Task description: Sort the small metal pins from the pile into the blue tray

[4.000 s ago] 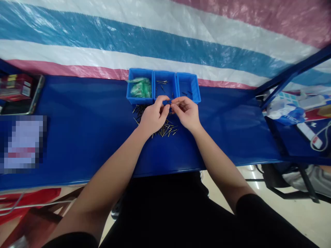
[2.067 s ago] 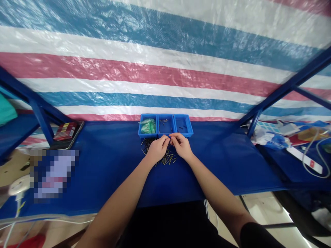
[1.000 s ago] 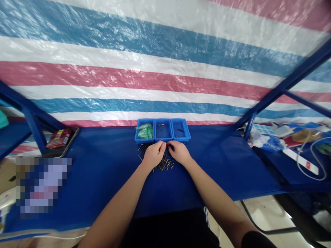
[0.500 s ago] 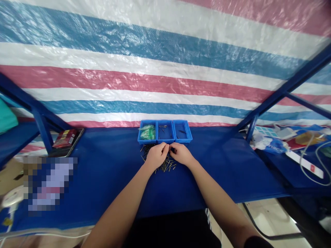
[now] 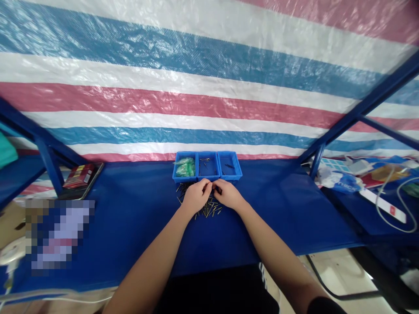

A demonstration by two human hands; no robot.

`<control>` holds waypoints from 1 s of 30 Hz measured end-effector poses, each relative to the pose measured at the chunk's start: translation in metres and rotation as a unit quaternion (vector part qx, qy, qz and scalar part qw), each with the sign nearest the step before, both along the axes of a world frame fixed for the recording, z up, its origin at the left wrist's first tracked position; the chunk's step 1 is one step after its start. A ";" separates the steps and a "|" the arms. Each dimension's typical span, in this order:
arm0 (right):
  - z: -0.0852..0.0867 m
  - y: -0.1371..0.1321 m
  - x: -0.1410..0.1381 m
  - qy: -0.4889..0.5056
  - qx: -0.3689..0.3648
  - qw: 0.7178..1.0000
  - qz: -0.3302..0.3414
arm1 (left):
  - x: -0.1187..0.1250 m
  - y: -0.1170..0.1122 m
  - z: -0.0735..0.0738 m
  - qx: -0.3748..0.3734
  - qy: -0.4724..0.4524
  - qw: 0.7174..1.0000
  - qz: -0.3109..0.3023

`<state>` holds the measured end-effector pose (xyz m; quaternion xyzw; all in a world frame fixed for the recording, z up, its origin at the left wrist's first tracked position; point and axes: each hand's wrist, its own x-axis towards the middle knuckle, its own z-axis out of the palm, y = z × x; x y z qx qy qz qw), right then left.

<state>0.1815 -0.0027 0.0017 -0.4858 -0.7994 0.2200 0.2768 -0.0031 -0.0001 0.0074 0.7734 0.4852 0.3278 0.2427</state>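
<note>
Blue surface [image 5: 131,209]: left hand [image 5: 195,196] and right hand [image 5: 229,195] pinched fingertip-to-fingertip above loose pins [image 5: 209,211], pile within finger reach; held piece too small to tell.

Three blue bins [image 5: 207,166] block the far side; bare blue tabletop [image 5: 137,218] lies open on both flanks.

Bright even light, edges warped, glare.

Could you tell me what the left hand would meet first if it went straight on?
Likely the right hand, whose fingertips nearly touch the left hand; beyond them, the near wall of the middle blue bin. Depth is unclear.
</note>
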 end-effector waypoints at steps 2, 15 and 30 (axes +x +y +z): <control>0.000 0.000 0.001 -0.004 -0.008 1.000 0.009 | 0.000 0.000 0.000 -0.001 0.000 1.000 -0.001; 0.000 0.002 0.008 0.005 -0.024 0.996 0.088 | 0.001 0.001 -0.005 -0.007 0.008 1.000 0.002; 0.000 -0.003 0.000 0.135 -0.039 0.990 -0.017 | 0.000 0.000 -0.001 -0.030 -0.022 0.997 -0.063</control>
